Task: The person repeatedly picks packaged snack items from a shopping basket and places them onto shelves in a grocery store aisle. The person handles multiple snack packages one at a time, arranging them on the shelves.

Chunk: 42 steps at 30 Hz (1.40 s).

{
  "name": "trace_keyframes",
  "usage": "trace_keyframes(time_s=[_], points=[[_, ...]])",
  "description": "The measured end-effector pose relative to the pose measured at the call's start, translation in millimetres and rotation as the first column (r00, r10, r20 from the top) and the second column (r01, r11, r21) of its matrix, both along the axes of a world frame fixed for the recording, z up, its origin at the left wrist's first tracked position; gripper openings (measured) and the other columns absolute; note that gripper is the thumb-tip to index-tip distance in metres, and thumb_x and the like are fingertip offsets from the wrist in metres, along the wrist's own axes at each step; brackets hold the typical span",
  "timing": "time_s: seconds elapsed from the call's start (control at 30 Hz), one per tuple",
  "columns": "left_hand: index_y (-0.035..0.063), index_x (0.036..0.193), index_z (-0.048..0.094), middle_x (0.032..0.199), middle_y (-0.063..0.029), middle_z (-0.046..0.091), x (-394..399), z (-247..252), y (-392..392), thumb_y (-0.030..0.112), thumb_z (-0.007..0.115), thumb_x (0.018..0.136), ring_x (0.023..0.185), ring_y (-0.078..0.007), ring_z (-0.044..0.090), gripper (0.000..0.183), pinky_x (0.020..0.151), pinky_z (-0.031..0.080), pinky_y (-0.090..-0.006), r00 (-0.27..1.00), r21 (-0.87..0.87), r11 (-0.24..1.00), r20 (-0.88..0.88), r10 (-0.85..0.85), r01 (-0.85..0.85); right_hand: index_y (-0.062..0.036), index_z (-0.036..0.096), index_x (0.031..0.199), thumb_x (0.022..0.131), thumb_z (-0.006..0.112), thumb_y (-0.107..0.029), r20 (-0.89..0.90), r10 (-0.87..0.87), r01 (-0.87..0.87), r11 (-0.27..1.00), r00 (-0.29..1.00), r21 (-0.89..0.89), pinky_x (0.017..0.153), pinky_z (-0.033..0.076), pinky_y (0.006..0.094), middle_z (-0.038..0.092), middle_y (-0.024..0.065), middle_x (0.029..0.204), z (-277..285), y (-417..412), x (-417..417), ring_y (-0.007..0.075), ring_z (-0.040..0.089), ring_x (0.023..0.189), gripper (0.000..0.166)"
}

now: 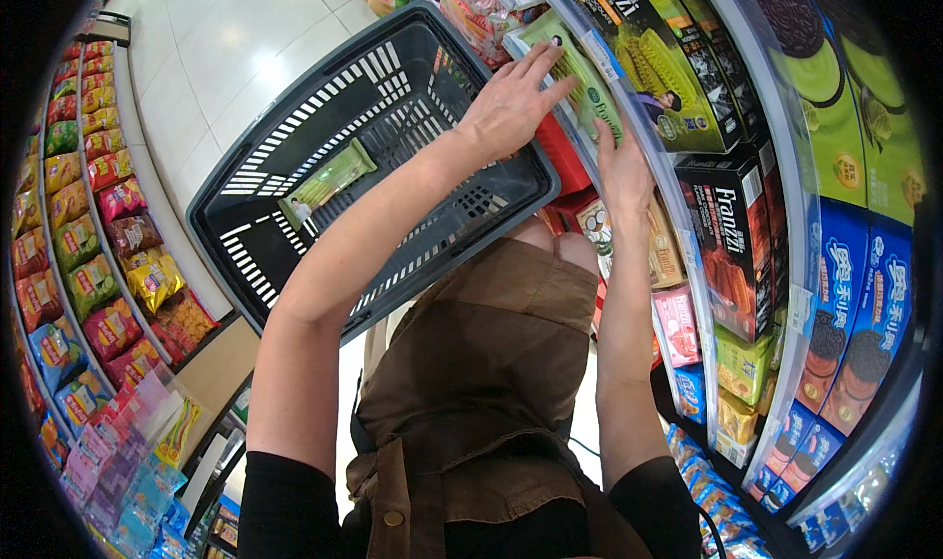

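Note:
My left hand (512, 102) reaches across to a green Franzzi cookie packet (578, 73) on the shelf, its spread fingers resting on the upper part. At the packet's lower end, my right hand (625, 165) touches it with the fingertips. Whether either hand grips the packet cannot be told. A dark grey plastic shopping basket (372, 305) lies beneath my left forearm. Inside it is another green cookie packet (329, 181), lying flat on the slatted bottom.
Shelves with clear front edges (681, 213) curve along the right, holding a black Franzzi box (726, 242) and blue Oreo boxes (836, 323). Bagged snacks (92, 286) fill the rack at the left. Pale floor tiles (236, 36) show beyond the basket.

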<state>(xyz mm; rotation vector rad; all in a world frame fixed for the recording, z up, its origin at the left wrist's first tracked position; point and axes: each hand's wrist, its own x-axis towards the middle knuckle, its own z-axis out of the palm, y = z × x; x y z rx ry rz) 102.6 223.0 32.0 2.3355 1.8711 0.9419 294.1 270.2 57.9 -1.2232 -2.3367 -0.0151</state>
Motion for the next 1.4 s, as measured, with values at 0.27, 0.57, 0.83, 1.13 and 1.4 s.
trace_keyframes(time_s=[0.27, 0.57, 0.83, 1.13, 1.4], points=[[0.0068, 0.128, 0.057, 0.136, -0.0204, 0.046, 9.0, -1.4, 0.4, -0.001, 0.057, 0.075, 0.13, -0.034, 0.044, 0.054, 0.107, 0.036, -0.0456, 0.999, -0.032, 0.998, 0.006, 0.045, -0.045, -0.0017, 0.063, 0.114, 0.089, 0.066, -0.025, 0.088, -0.061, 0.059, 0.998, 0.994, 0.022, 0.074, 0.052, 0.0479, 0.065, 0.026, 0.098, -1.1, -0.8, -5.1, 0.0426, 0.065, 0.086, 0.034], [0.0067, 0.128, 0.059, 0.137, -0.0211, 0.048, 14.0, 0.8, -5.6, 0.006, 0.057, 0.076, 0.131, -0.0333, 0.044, 0.052, 0.108, 0.033, -0.0477, 0.995, -0.035, 0.995, 0.007, 0.097, -0.097, -0.0122, 0.056, 0.133, 0.09, 0.063, -0.022, 0.14, -0.165, 0.177, 0.981, 0.976, -0.082, 0.092, 0.047, 0.0481, 0.062, 0.0215, 0.121, -3.7, -6.6, -9.3, 0.0402, 0.06, 0.108, 0.044], [0.0051, 0.116, 0.06, 0.123, -0.0151, 0.057, -33.7, 2.1, -63.7, -0.012, 0.053, 0.067, 0.117, -0.0364, 0.052, 0.052, 0.1, 0.042, -0.0444, 0.903, 0.194, 0.938, 0.383, 0.197, -0.287, -0.012, 0.063, 0.122, 0.086, 0.065, -0.013, -0.025, 0.136, -0.136, 0.991, 0.99, -0.014, 0.097, 0.041, 0.045, 0.055, 0.0111, 0.122, 19.3, -57.5, -63.1, 0.0318, 0.051, 0.115, 0.036], [-0.0027, 0.129, 0.05, 0.123, -0.0287, 0.051, -127.4, -124.1, -192.1, 0.002, 0.054, 0.075, 0.119, -0.0421, 0.049, 0.054, 0.103, 0.04, -0.046, 0.053, -0.557, 0.259, 0.358, 0.932, -0.789, -0.0002, 0.055, 0.127, 0.084, 0.069, -0.019, -0.006, 0.572, -0.471, 0.67, 0.82, -0.574, 0.098, 0.044, 0.049, 0.051, 0.0249, 0.13, -32.5, -94.7, -153.6, 0.041, 0.052, 0.118, 0.049], [0.0057, 0.135, 0.049, 0.133, -0.0161, 0.051, -146.3, -156.5, -247.0, 0.01, 0.068, 0.076, 0.128, -0.0361, 0.044, 0.062, 0.105, 0.04, -0.0447, 0.435, -0.636, 0.231, -0.183, 0.882, -0.736, 0.0031, 0.06, 0.118, 0.086, 0.067, -0.027, 0.144, 0.795, -0.294, 0.377, 0.589, -0.878, 0.098, 0.046, 0.0456, 0.062, 0.0246, 0.121, -111.8, -101.0, -219.8, 0.0374, 0.058, 0.115, 0.044]])
